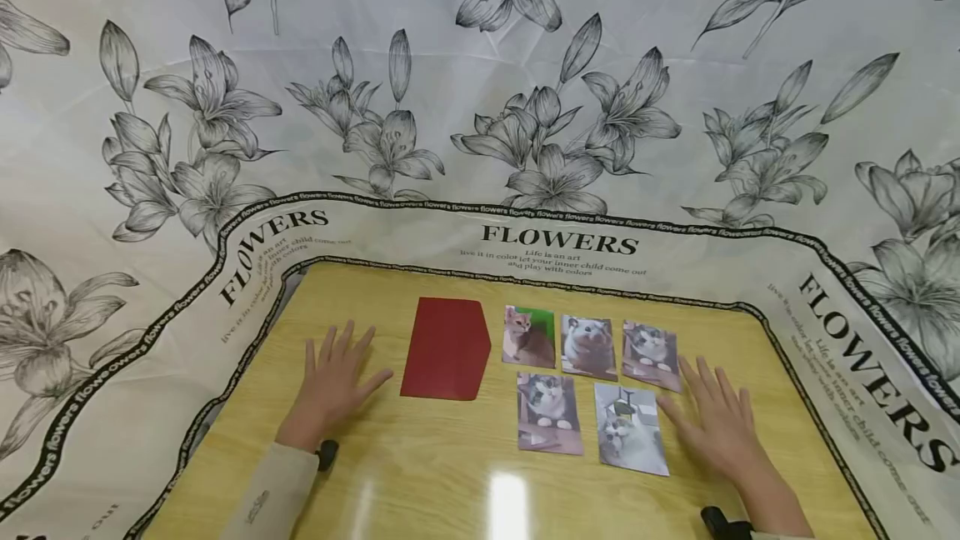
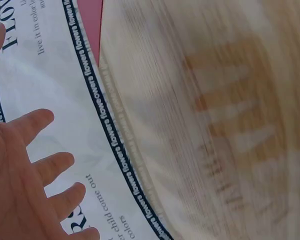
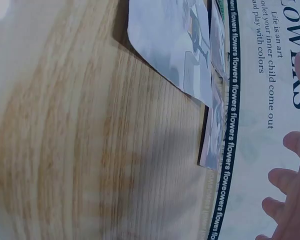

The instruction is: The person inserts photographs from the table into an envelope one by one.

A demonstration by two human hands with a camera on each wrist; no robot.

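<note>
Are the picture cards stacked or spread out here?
Spread out. The head view shows five picture cards face up, three in the far row, two in the near, table showing between them.

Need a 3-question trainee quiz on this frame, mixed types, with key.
1. How many photo cards lie on the table?
2. True or false: the left hand is pinching the red envelope.
3. In the head view, which card has a green background? A) upper row, leftmost; B) upper row, middle; C) lower row, left.

Key:
1. Five: three in the upper row, two in the lower.
2. False; its fingers are spread, apart from the envelope.
3. A, the orange cat card.
</note>
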